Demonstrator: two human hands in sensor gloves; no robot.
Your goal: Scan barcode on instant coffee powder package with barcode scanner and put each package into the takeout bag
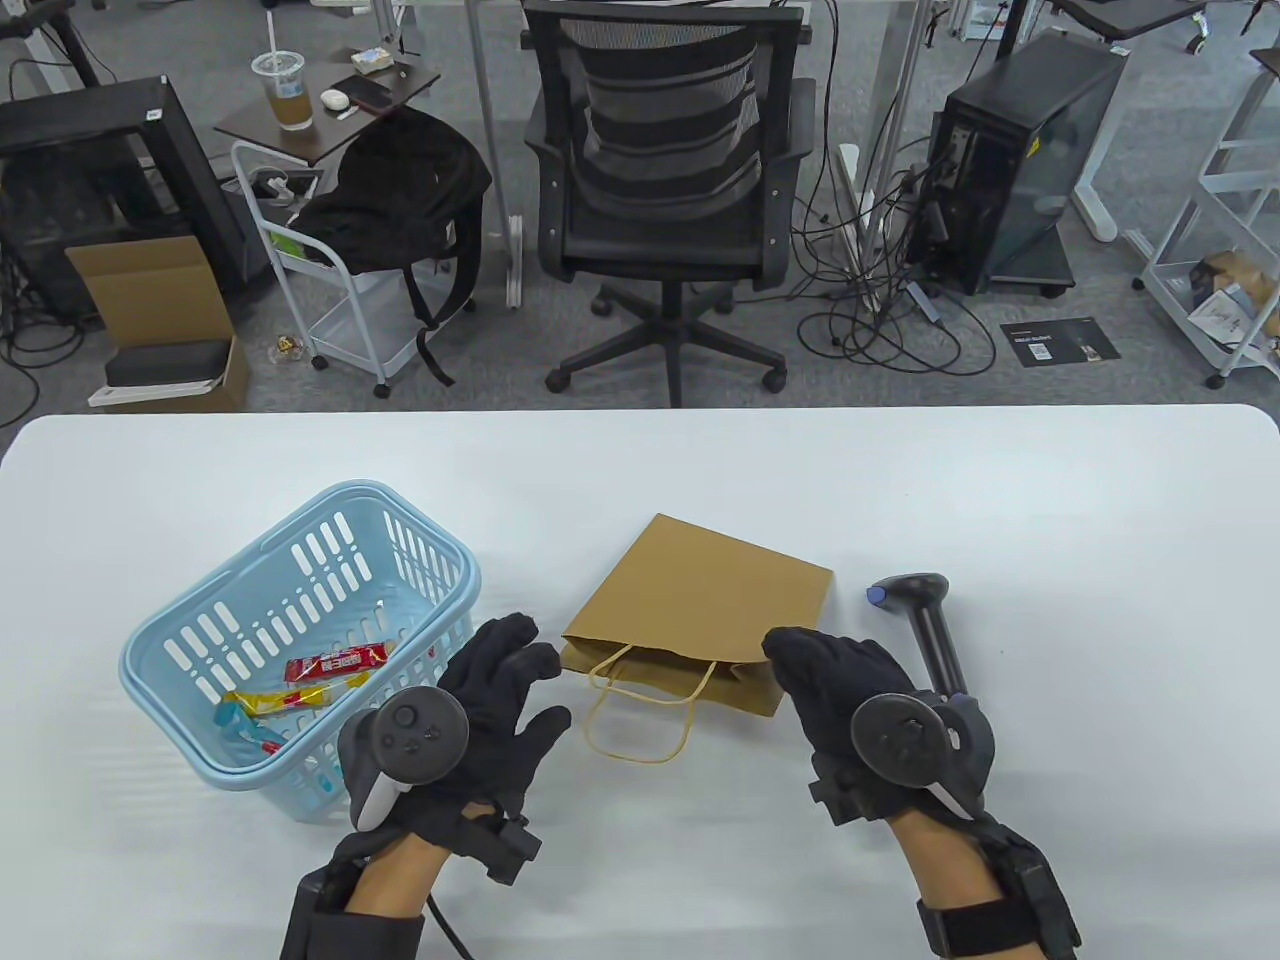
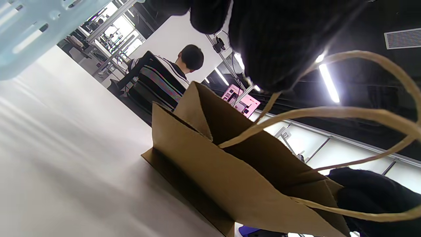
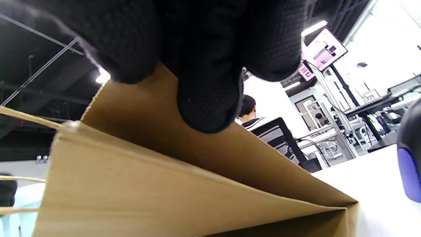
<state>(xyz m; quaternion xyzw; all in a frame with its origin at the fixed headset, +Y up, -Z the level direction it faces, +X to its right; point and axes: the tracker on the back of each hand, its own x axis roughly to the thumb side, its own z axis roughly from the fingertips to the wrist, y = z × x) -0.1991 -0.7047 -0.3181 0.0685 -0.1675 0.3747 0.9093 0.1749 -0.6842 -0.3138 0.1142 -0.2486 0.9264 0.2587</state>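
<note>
The brown paper takeout bag (image 1: 700, 600) lies flat mid-table, its mouth and twine handles (image 1: 640, 715) toward me. My right hand (image 1: 800, 660) grips the mouth's right corner; in the right wrist view its fingers (image 3: 207, 98) curl over the upper rim of the bag (image 3: 164, 197), lifting it. My left hand (image 1: 535, 680) hovers with spread fingers beside the mouth's left corner and holds nothing. Red (image 1: 335, 662), yellow (image 1: 280, 700) and blue (image 1: 245, 728) coffee packages lie in the light-blue basket (image 1: 215, 590). The barcode scanner (image 1: 930, 620) lies just right of my right hand.
In the left wrist view the bag (image 2: 210, 171) gapes partly open, a handle loop (image 2: 329, 113) hanging under my fingers (image 2: 273, 42), the basket (image 2: 29, 33) at the upper left. The scanner's blue tip (image 3: 409, 164) shows at the right wrist view's edge. An office chair (image 1: 665, 170) stands beyond the table.
</note>
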